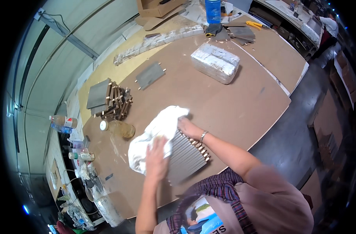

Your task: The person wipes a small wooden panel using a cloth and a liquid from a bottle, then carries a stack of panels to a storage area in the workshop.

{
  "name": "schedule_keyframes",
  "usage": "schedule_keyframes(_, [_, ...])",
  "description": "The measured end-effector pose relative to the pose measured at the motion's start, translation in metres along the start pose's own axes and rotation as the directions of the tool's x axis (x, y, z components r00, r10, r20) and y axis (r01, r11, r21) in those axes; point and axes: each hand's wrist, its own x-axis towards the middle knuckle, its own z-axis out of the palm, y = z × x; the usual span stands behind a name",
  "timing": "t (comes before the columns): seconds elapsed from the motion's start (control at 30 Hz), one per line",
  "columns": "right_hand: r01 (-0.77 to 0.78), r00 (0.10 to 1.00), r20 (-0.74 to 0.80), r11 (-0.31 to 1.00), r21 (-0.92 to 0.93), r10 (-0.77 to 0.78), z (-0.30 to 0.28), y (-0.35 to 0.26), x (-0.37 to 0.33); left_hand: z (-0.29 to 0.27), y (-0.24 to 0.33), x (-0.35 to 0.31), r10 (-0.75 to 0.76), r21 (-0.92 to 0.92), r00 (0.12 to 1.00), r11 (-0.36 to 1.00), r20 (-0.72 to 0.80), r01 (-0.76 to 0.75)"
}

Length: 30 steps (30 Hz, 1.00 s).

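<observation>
In front of me a row of thin grey boards point(187, 160) lies packed side by side, with pale wooden pegs along its right edge. A bunched white cloth point(154, 128) covers its far left part. My left hand point(157, 156) presses on the cloth, fingers closed into it and slightly blurred. My right hand point(189, 128) grips the far right corner of the boards, right beside the cloth; its fingertips are partly hidden. Further left stands a pile of similar pegged boards point(110, 97). A single grey board point(150, 76) with pegs lies beyond the cloth.
A bottle of brownish contents point(117, 128) lies on its side left of the cloth. A foil-like wrapped block point(215, 62) sits at the far right. At the back are a long whitish strip point(158, 43), a blue container point(213, 11), a glove point(214, 30) and a yellow-handled tool point(257, 25).
</observation>
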Motion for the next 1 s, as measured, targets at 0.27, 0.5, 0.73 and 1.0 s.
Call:
schedule_keyframes(0.27, [-0.149, 0.988, -0.014, 0.961, 0.235, 0.156, 0.011, -0.032, -0.001, 0.007, 0.045, 0.008, 0.089, -0.024, 0.996, 0.996, -0.004, -0.089])
schedule_keyframes(0.5, [-0.147, 0.989, 0.061, 0.955, 0.259, 0.135, -0.012, -0.041, -0.021, 0.010, -0.061, -0.080, -0.666, -0.966, 0.745, 0.162, 0.042, 0.200])
schedule_keyframes(0.73, [-0.011, 1.000, 0.017, 0.965, 0.262, 0.007, 0.007, -0.031, -0.048, 0.046, -0.018, -0.049, -0.655, -0.963, 0.754, -0.232, 0.049, -0.139])
schedule_keyframes(1.0, [-0.067, 0.997, 0.049, 0.957, 0.282, 0.056, -0.004, -0.039, -0.041, 0.022, -0.041, -0.069, -0.708, -0.997, 0.703, 0.075, -0.064, -0.015])
